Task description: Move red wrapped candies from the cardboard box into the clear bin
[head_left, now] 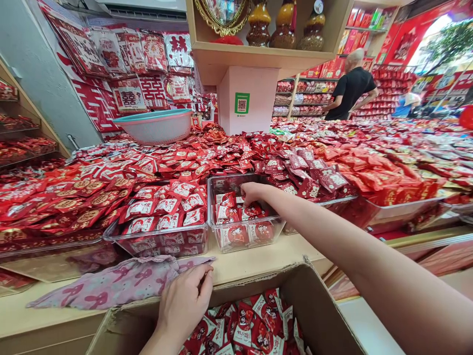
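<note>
My right hand (253, 193) reaches into a clear plastic bin (247, 235), partly filled with small red-and-white sweet packets (226, 209). Its fingers are curled downward just over the packets, and what they pinch, if anything, is hidden. Nearer to me, my left hand (187, 300) lies with curled fingers at the counter edge, over the rim of a cardboard box (314, 301). Its fingertips are turned away from view, beside a pink patterned cloth (121, 283). Inside the box are many loose red-and-white packets (251, 323).
A second clear bin (166, 236), heaped with packets, stands left of the first. Piles of red packets (214, 153) cover the counter behind. A blue-rimmed basin (155, 129) sits on them. A pink pillar (249, 98) holds up a shelf (258, 52). A person (351, 88) stands far right.
</note>
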Motion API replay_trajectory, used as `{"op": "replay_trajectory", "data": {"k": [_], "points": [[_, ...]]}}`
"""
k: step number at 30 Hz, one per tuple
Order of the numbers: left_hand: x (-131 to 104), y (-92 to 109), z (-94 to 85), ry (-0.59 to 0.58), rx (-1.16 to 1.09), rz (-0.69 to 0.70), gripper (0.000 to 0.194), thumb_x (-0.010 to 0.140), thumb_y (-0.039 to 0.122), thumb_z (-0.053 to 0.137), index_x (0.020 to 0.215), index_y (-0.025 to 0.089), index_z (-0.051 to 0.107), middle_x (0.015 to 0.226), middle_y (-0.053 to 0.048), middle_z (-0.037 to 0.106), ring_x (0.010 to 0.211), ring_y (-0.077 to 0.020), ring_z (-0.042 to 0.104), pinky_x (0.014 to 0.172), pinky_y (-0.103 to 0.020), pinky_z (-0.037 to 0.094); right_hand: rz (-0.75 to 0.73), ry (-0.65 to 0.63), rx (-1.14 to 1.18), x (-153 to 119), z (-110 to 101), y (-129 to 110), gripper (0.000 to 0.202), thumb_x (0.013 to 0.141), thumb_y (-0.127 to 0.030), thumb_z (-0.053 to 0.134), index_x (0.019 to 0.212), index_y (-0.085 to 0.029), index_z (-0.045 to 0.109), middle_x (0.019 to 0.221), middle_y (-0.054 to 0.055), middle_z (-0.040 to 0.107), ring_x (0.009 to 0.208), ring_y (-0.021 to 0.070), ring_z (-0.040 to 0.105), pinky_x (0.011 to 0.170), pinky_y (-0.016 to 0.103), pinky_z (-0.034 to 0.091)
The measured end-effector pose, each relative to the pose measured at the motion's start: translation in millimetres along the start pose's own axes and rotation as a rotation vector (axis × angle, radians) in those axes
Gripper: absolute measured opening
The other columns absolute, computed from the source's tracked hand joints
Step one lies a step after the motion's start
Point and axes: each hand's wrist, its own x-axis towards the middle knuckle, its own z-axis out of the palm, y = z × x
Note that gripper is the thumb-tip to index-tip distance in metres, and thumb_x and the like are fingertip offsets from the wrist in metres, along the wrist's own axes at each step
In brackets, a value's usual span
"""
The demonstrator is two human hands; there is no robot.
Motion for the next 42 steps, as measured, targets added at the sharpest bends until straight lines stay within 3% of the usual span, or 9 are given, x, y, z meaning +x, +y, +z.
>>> {"op": "replay_trajectory", "data": {"k": [5,9,11,16,25,33,38,42], "points": [[-1,0,-0.1,0.01,-0.032,0.001,0.025,0.079,0.032,0.037,0.087,0.029,0.06,0.087,0.004,0.068,0.076,-0.0169,0.062,0.06,-0.026,0.042,-0.002,-0.032,0.107,2,0,4,0.05,0.057,-0.031,0.066,0.102,-0.013,0.056,0.098,0.008,0.061,0.081,0.019,0.057,0.059,0.022,0.042],[-1,0,-0.9,-0.003,-0.026,0.002,0.025,0.079,0.031,0.036,0.088,0.029,0.06,0.088,0.004,0.068,0.077,-0.0179,0.062,0.061,-0.027,0.042,-0.083,0.24,0.024,9,1,2,0.029,0.072,-0.022,0.051,0.098,-0.014,0.06,0.098,0.009,0.062,0.088,0.0186,0.056,0.073,0.023,0.041],[-1,1,-1.3,-0.009,-0.022,0.003,0.025,0.079,0.031,0.036,0.087,0.029,0.06,0.087,0.004,0.068,0.076,-0.0177,0.062,0.061,-0.027,0.042,-0.134,0.301,-0.107,12,0,-3,0.025,0.074,-0.017,0.046,0.093,-0.012,0.062,0.094,0.012,0.062,0.089,0.0206,0.057,0.075,0.026,0.041],[-1,1,-1.5,-0.01,-0.016,0.012,0.024,0.08,0.029,0.036,0.087,0.028,0.059,0.086,0.004,0.068,0.076,-0.0179,0.062,0.061,-0.027,0.042,-0.187,0.302,-0.27,19,-6,-19,0.026,0.075,-0.015,0.045,0.093,-0.012,0.062,0.09,0.016,0.063,0.087,0.0236,0.058,0.07,0.03,0.045],[0,3,-2.2,-0.026,-0.028,-0.009,0.024,0.08,0.029,0.036,0.084,0.028,0.059,0.084,0.004,0.068,0.075,-0.0162,0.062,0.06,-0.026,0.042,-0.162,0.291,-0.25,29,5,-21,0.029,0.077,-0.016,0.039,0.094,-0.016,0.062,0.094,0.014,0.062,0.087,0.0237,0.058,0.067,0.031,0.044],[1,3,-0.3,-0.013,-0.029,-0.001,0.023,0.079,0.029,0.037,0.086,0.029,0.059,0.086,0.005,0.068,0.076,-0.0157,0.062,0.062,-0.026,0.042,-0.339,0.409,-0.278,27,-1,-18,0.027,0.08,-0.021,0.037,0.09,-0.02,0.062,0.089,0.008,0.063,0.082,0.0205,0.058,0.063,0.027,0.04],[0,4,-1.3,0.0,-0.03,0.011,0.023,0.079,0.027,0.038,0.085,0.027,0.06,0.084,0.004,0.068,0.074,-0.0164,0.062,0.06,-0.026,0.041,-0.292,0.396,-0.198,29,-12,-28,0.031,0.079,-0.026,0.036,0.094,-0.018,0.061,0.092,0.009,0.063,0.082,0.0195,0.057,0.065,0.026,0.04],[0,5,-3.1,-0.016,-0.026,0.001,0.023,0.078,0.027,0.038,0.085,0.027,0.06,0.084,0.004,0.068,0.075,-0.0179,0.062,0.06,-0.027,0.041,-0.22,0.322,-0.236,30,-12,-40,0.03,0.07,-0.033,0.05,0.092,-0.015,0.062,0.089,0.012,0.063,0.079,0.022,0.058,0.061,0.027,0.041]]}}
